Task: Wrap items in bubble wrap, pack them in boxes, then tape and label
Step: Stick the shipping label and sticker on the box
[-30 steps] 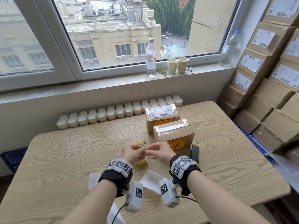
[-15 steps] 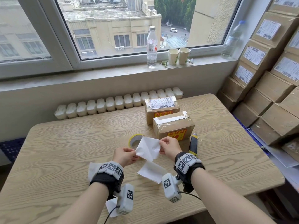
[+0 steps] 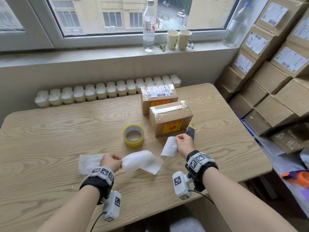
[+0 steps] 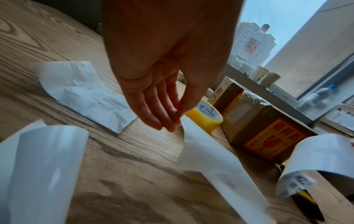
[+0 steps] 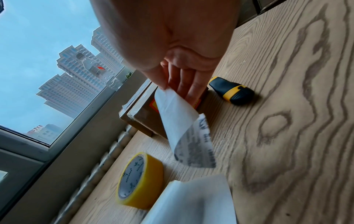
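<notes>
My right hand (image 3: pixel 178 140) pinches the top corner of a white shipping label (image 3: pixel 169 147), which hangs curled just in front of the taped, unlabelled box (image 3: pixel 170 116). The right wrist view shows print on the label (image 5: pixel 188 133) and my thumb and fingers (image 5: pixel 166 87) gripping it. My left hand (image 3: pixel 119 162) pinches a glossy backing sheet (image 3: pixel 142 162) low over the table; its fingertips (image 4: pixel 172 122) hold the sheet's edge (image 4: pixel 208 159). A second box (image 3: pixel 158 96) behind bears a label on top.
A yellow tape roll (image 3: pixel 133 135) lies left of the taped box and a black-yellow utility knife (image 3: pixel 191 131) to its right. Another loose white sheet (image 3: pixel 88 163) lies by my left wrist. Stacked cartons (image 3: pixel 274 72) fill the right side; bottles and cups stand on the sill.
The two hands have pulled apart: the label has come off its backing. My right hand carried the label right toward the taped box; my left drew the backing down and left.
</notes>
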Demonstrator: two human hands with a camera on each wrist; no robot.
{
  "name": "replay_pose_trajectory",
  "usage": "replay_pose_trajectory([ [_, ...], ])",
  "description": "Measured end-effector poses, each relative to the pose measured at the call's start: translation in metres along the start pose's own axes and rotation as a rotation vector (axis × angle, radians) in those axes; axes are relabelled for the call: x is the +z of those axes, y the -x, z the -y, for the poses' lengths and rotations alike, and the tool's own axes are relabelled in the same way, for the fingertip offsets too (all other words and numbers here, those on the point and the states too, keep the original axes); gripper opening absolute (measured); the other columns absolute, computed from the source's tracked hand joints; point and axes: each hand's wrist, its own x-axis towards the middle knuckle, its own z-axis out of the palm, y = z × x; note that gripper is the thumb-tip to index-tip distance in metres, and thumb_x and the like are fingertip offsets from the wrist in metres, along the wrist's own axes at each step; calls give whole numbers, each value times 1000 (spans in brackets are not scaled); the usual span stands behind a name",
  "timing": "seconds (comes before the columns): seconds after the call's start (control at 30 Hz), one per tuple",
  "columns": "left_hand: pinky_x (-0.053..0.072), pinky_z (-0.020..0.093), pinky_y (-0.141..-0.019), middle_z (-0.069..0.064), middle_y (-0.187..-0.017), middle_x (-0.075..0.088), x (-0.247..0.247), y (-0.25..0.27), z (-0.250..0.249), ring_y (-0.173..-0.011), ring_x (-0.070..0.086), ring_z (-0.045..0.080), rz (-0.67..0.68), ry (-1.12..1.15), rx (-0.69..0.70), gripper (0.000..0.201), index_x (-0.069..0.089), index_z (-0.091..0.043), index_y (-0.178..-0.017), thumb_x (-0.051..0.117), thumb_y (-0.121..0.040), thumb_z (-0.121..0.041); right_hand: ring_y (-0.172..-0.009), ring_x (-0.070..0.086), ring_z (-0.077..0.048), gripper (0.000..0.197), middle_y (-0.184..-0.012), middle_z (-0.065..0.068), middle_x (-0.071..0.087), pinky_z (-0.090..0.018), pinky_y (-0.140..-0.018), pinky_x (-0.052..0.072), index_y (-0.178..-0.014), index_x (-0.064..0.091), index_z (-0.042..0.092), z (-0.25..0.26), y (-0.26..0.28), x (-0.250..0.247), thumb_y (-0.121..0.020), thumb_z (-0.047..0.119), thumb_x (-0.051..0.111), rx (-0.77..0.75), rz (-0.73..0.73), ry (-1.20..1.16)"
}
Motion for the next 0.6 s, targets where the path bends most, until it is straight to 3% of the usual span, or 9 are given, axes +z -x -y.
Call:
replay_pose_trajectory([
  [0.07,51,28,-73,4,-60,66,0,4,-4,-66,63,22,-16,-92,24,12,62,-10,-81,56,-77,-1,-91,61,-29,9,-93,-10,60,-44,-80,55,-91,58,10,1,1,0,-94,12,50,31,7,-44],
  [0.17,45,28,-80,11,-98,67,-1,4,-10,-94,63,27,5,-249,69,24,60,-10,-105,57,-82,-9,-79,64,-27,7,-93,-12,60,-33,-59,56,-90,56,9,8,5,-1,-94,12,50,61,25,-102],
  [0.27,42,32,-91,12,-121,55,0,7,-22,-109,54,28,-43,-351,171,32,57,-13,-115,55,-84,-12,-72,65,-25,12,-91,-13,63,-28,-52,52,-82,55,13,17,8,0,-93,15,50,30,11,-120],
  [0.33,42,33,-90,9,-115,60,7,16,-38,-107,54,26,-57,-344,384,24,60,-12,-110,57,-87,-17,-70,66,-23,11,-93,-14,65,-26,-49,50,-84,55,14,23,9,1,-94,15,49,25,25,-140],
  [0.4,42,30,-82,3,-104,62,15,31,-60,-100,56,21,-91,-344,643,20,62,-13,-103,60,-88,-27,-68,67,-20,10,-92,-12,65,-24,-45,49,-89,55,12,29,12,3,-95,17,48,28,54,-139],
  [0.5,42,31,-74,1,-91,60,26,52,-93,-88,53,20,-172,-485,1014,33,60,-13,-92,65,-82,-44,-64,68,-20,15,-84,-12,66,-22,-41,46,-82,55,12,36,14,7,-94,17,48,22,104,-136],
  [0.53,42,31,-74,1,-89,60,29,57,-101,-87,53,21,-173,-566,1095,38,58,-13,-90,66,-80,-49,-61,67,-18,15,-81,-12,65,-22,-41,46,-83,56,9,38,14,8,-93,16,48,25,117,-133],
  [0.6,40,31,-78,0,-90,59,33,63,-113,-89,53,22,-147,-715,1120,45,55,-14,-90,63,-77,-57,-62,65,-17,14,-80,-12,65,-26,-45,50,-90,59,5,43,12,9,-92,14,48,34,132,-139],
])
